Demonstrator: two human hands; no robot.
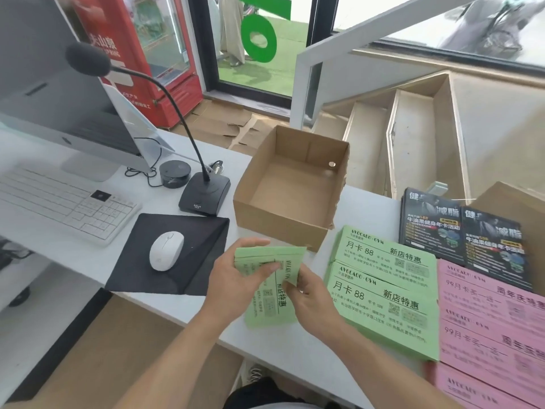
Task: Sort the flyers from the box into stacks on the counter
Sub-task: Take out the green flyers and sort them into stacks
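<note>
I have the last green bundle (pixel 267 278) pinched between my left hand (pixel 236 278), thumb clamped over its top face, and my right hand (pixel 309 296), fingers curled round its near-right edge; the box (pixel 283 219) just beyond my grip looks emptied. Before letting go I should tap the edges square, since a few sheets seem to fan out below my fingers, though blur makes that uncertain. Then I would turn it to match the print and lay it on the green stacks (pixel 383 284) right of my hold, keeping off the pink stack (pixel 486 314) farther right.

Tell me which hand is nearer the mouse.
Left. The left hand holds green flyers just right of the mouse; the right hand is farther right.
</note>
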